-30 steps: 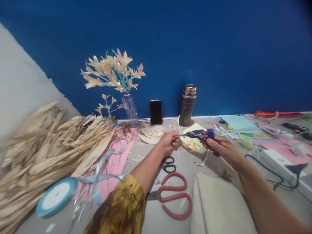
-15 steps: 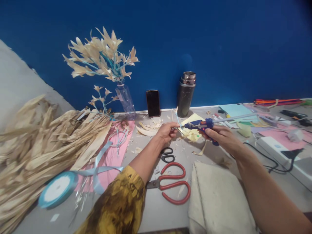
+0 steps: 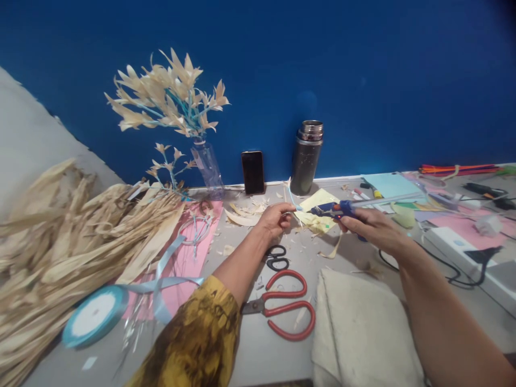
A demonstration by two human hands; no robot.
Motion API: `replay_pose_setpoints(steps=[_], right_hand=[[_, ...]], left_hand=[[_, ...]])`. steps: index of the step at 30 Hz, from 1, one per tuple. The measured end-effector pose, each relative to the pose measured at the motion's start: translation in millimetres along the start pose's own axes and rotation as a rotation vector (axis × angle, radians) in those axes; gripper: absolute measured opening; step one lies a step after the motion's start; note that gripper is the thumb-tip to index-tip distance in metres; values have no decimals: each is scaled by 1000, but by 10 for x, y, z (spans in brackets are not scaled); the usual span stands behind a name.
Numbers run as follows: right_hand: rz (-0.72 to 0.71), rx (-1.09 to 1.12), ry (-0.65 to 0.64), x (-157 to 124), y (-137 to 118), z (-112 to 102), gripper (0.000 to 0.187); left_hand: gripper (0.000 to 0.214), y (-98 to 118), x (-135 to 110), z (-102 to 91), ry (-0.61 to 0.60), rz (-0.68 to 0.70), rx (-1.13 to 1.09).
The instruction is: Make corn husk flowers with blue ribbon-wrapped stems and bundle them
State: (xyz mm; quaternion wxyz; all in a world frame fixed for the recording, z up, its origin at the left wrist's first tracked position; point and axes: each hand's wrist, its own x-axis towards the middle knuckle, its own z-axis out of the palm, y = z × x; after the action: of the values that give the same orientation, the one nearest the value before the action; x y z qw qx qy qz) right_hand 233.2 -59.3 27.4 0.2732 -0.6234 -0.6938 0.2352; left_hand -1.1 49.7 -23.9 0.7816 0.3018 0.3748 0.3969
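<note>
Left hand (image 3: 276,220) is pinching a thin blue-wrapped stem (image 3: 291,198) between closed fingers, holding it upright above the table (image 3: 258,349). Right hand (image 3: 371,227) is gripping the blue glue gun (image 3: 336,208), fingers wrapped round its handle, nozzle pointing at the stem, over the yellow paper (image 3: 318,200). Red scissors (image 3: 288,306) are lying nearer the body.

Husks (image 3: 60,236) lie left on the table (image 3: 258,355), a spool (image 3: 94,314) before them. Behind stand vase (image 3: 205,166), phone (image 3: 252,172) and flask (image 3: 306,157), left to right. The glue gun (image 3: 336,208) is before the flask, scissors (image 3: 282,312) left of a cloth (image 3: 358,328).
</note>
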Motion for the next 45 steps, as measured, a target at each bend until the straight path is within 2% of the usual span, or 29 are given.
replay_pose_setpoints(steps=[5, 9, 15, 19, 20, 23, 26, 30, 40, 45], right_hand=[[1, -83, 1, 19, 24, -30, 30], [-48, -147, -70, 48, 61, 28, 24], [-62, -282, -42, 94, 196, 170, 22], [-197, -122, 63, 103, 86, 201, 20], [-188, -45, 114, 104, 23, 221, 21], [-35, 234, 232, 114, -170, 344, 26], [17, 453, 233, 142, -274, 509, 32], [29, 511, 220, 172, -280, 642, 33], [96, 552, 327, 203, -291, 727, 27], [114, 566, 332, 186, -274, 693, 22]], left_hand=[[18, -10, 22, -32, 2, 15, -32], [17, 5, 3, -36, -21, 36, -52], [22, 70, -127, 37, -148, 93, -57], [26, 61, -174, 95, -210, 127, -50], [26, 51, -179, 110, -216, 135, -46], [25, 14, -192, 156, -223, 147, -21], [24, -27, -213, 208, -208, 156, 11], [21, -85, -234, 274, -151, 188, 37], [23, -210, -216, 343, -16, 243, 41], [23, -234, -241, 375, -27, 200, 12]])
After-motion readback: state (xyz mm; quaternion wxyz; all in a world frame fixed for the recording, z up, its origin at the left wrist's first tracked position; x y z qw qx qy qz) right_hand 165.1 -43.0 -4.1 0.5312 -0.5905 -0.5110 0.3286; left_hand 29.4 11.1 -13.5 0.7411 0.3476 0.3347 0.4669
